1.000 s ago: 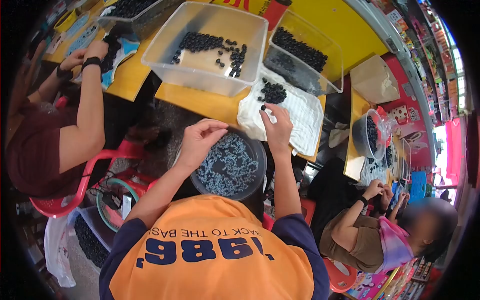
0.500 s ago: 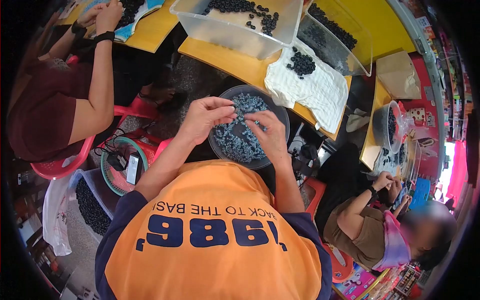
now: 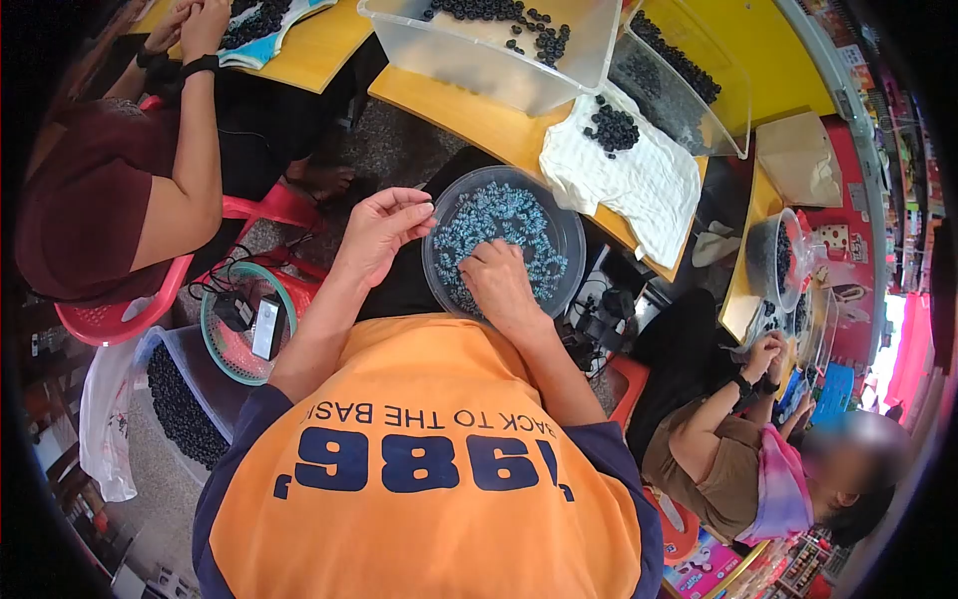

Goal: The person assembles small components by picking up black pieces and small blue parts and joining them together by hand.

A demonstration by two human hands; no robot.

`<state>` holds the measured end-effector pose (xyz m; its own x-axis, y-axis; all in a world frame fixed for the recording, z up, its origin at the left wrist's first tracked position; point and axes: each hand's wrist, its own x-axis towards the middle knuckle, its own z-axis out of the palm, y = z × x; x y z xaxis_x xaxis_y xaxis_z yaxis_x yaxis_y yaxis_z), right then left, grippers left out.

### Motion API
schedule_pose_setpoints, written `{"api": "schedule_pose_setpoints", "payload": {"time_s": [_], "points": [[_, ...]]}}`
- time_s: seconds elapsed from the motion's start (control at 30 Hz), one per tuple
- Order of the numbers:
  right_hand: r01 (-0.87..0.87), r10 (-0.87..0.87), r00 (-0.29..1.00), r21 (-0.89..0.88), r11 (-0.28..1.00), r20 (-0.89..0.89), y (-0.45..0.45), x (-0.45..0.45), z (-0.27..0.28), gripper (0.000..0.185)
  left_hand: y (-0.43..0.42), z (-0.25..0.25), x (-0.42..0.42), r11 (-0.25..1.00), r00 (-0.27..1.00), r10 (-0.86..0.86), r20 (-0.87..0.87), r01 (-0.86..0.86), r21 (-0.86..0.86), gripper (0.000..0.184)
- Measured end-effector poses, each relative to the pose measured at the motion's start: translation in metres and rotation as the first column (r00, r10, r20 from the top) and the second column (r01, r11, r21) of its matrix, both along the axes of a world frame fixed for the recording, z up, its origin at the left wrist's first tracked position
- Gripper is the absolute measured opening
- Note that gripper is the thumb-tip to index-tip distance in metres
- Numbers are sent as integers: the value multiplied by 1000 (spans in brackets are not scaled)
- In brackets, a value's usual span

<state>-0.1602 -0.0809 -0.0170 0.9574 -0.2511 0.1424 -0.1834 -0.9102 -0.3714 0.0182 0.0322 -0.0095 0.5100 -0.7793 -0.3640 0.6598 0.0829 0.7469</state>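
Observation:
In front of my body stands a round, clear plastic bowl [image 3: 571, 240] with many small light-blue pieces [image 3: 499, 215] spread over its bottom. My left hand [image 3: 387, 232] is raised at the bowl's left rim, thumb and fingers pinched together on a small dark piece [image 3: 431, 205] that is too small to make out fully. Down inside the bowl is my right hand [image 3: 497, 285], its fingers bunched and touching the blue pieces. Whatever those fingertips hold, if anything, is hidden.
Beyond the bowl, a yellow table [image 3: 449, 105] bears a clear bin [image 3: 479, 60] of black ring-like parts and a white cloth [image 3: 624, 175] with more parts. A green basket [image 3: 215, 344] is at left. Co-workers sit at left [image 3: 110, 215] and right [image 3: 714, 449].
My right hand has gone from beside my left fingertips down into the bowl. My left hand has shifted slightly left, still pinched. The hands are now farther apart.

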Motion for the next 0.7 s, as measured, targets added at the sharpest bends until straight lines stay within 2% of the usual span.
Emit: {"api": "schedule_pose_setpoints", "payload": {"time_s": [0.03, 0.17, 0.23, 0.27, 0.3, 0.33, 0.37, 0.43, 0.47, 0.53, 0.7], "points": [[-14, 12, 999, -53, 999, -42, 1, 1, 0, 6, 0, 0, -1, 1000, 1000, 1, -1, -1, 0, 16], [17, -17, 999, -18, 1000, -36, 2, 2, 4, 5, -1, -1, -5, 998, 999, -46, -27, 45, -32, 17], [53, -78, 993, 245, 968, 93, -5, -3, 8, 7, -2, 0, -6, 997, 997, -67, -41, 65, -51, 18], [52, -77, 992, 242, 969, 95, -9, -6, 13, 7, -3, 1, -8, 995, 994, -79, -80, 74, -69, 19], [215, -269, 963, 623, 752, -7, -12, -10, 21, 9, -4, 2, -10, 992, 989, -95, -117, 84, -90, 20], [331, -394, 902, 867, 372, -176, -17, -14, 26, 10, -6, 3, -12, 988, 982, -118, -146, 102, -116, 21], [189, -437, 895, 963, 192, -89, -24, -19, 23, 14, -8, 4, -14, 986, 982, -127, -141, 110, -123, 21], [-24, -589, 807, 997, -79, -27, -26, -16, 40, 14, -14, 6, -20, 971, 953, -194, -231, 153, -182, 21], [-31, -598, 802, 997, -70, -17, -29, -18, 41, 14, -18, 7, -23, 965, 950, -215, -229, 170, -201, 20], [-192, -585, 809, 965, -177, 54, -34, -25, 43, 16, -25, 15, -29, 948, 935, -268, -231, 213, -239, 19], [-258, -640, 748, 965, -38, 175, -28, -18, 63, 16, -36, 29, -40, 907, 896, -361, -257, 274, -319, 16]]}}
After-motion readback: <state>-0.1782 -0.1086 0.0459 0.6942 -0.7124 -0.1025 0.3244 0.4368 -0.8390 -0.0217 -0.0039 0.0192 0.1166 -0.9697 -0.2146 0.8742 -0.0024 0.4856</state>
